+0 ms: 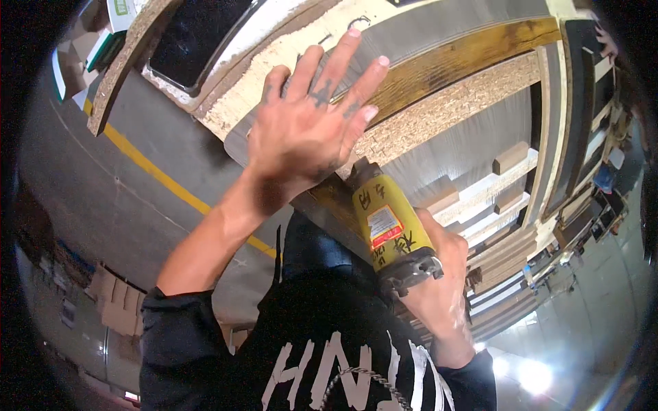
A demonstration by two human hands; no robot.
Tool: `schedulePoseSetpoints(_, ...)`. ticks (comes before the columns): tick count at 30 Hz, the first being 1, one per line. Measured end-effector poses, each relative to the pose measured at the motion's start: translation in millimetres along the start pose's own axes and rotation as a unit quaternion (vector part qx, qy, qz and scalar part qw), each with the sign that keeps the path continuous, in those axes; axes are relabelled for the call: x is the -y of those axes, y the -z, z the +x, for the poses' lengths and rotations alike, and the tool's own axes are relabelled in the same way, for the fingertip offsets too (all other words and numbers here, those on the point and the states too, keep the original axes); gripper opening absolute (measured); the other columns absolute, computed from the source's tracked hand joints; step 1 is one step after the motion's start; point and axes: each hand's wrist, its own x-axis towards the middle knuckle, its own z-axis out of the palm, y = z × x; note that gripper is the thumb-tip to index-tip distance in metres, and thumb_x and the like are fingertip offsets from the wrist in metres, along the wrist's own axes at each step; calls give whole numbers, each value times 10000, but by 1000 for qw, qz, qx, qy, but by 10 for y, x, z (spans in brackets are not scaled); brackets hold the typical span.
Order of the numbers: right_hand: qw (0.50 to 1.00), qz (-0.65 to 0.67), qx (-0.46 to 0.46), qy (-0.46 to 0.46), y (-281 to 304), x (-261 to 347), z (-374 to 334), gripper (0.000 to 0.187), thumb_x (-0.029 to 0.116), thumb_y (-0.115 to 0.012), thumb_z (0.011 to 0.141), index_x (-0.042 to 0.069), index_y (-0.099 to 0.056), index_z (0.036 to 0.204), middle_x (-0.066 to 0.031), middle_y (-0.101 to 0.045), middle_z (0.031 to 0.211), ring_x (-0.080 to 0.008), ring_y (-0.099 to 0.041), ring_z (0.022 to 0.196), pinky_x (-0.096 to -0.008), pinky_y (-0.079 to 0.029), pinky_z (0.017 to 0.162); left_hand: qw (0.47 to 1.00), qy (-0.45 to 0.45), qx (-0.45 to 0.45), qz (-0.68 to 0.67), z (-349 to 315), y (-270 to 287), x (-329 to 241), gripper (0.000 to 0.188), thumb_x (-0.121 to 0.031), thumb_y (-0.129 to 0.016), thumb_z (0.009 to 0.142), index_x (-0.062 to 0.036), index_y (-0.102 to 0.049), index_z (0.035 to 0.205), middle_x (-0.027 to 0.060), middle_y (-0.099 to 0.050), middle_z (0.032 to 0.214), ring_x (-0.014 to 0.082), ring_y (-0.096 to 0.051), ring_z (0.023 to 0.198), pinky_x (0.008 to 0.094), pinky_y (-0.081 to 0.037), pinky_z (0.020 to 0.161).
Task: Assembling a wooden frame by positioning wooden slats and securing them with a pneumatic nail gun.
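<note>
Yellow is the power tool (389, 222), gripped by the right hand (439, 277) closed around its rear (fingers mostly hidden behind the body). Its nose points at the chipboard panel (439, 109) and disappears under the left hand (305, 127), which lies flat on that panel, fingers spread, arm stretched forward. The hands are apart.

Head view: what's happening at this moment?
A person presses the left hand flat, fingers spread, on a grey board lying on a stack of chipboard and wood panels. The right hand grips a yellow power tool, its nose set against the edge of the stack just below the left palm. More stacked panels lie to the right.
</note>
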Motion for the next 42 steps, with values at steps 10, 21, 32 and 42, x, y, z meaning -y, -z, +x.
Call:
schedulePoseSetpoints(10, 1000, -4, 15, 18, 42, -67, 14, 352, 115, -734, 656, -5, -629, 970, -156, -660, 727, -302, -652, 606, -349, -499, 601, 999, 19, 35, 17, -10, 50, -63, 495, -298, -485, 990, -66, -469, 1426, 49, -444, 1500, 258, -483, 1257, 402, -377, 998)
schedulePoseSetpoints(21, 997, -20, -73, 32, 1385, -1327, -651, 457, 116, -760, 666, -18, -653, 1090, -131, -706, 850, -192, -675, 687, -303, -526, 697, 998, 47, 0, -32, 941, -223, -864, 944, -691, -529, 863, -48, -294, 1514, 269, -244, 1548, 418, -253, 1423, 652, -158, 1111)
schedulePoseSetpoints(32, 995, -67, -78, 9, 2350, -1378, 676, 662, 562, -644, 843, 62, -616, 1276, -161, -676, 1185, -270, -669, 1059, -416, -532, 952, 999, -2, 36, 18, 1170, -441, -1012, 935, -621, -608, 849, -94, -262, 1540, 234, -255, 1552, 374, -226, 1457, 581, -126, 1173)
schedulePoseSetpoints(42, 994, -56, -95, -1, 2356, -1128, 1166, 333, 195, -718, 760, -36, -685, 998, -185, -714, 865, -261, -704, 798, -365, -552, 771, 997, 20, 68, -30, 1247, -368, -1016, 962, -496, -714, 802, -128, -236, 1552, 245, -251, 1551, 397, -257, 1442, 575, -156, 1168)
